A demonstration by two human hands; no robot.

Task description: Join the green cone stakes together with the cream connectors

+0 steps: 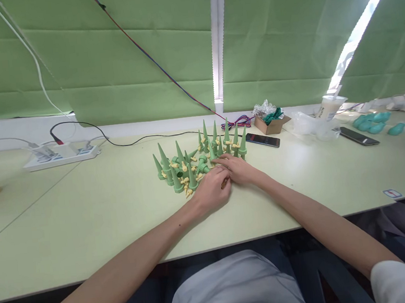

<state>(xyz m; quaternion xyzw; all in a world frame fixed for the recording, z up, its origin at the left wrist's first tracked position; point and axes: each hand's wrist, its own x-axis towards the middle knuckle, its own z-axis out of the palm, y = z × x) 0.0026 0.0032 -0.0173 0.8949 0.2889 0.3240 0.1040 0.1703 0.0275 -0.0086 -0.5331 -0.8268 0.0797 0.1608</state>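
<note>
Green cone-shaped pieces stand in a cluster on the table, with small yellow pieces fixed to them or lying among them. My left hand is closed at the front right of the cluster, its fingers curled round a small brownish thing that is mostly hidden. Touching it on the right, my right hand reaches over with its fingers stretched toward a green cone. More upright cones stand just behind my right hand.
On the pale table are a power strip at the left, a small cardboard box, a phone, a cup, another phone and teal pieces at the right. A black cable runs behind the cones.
</note>
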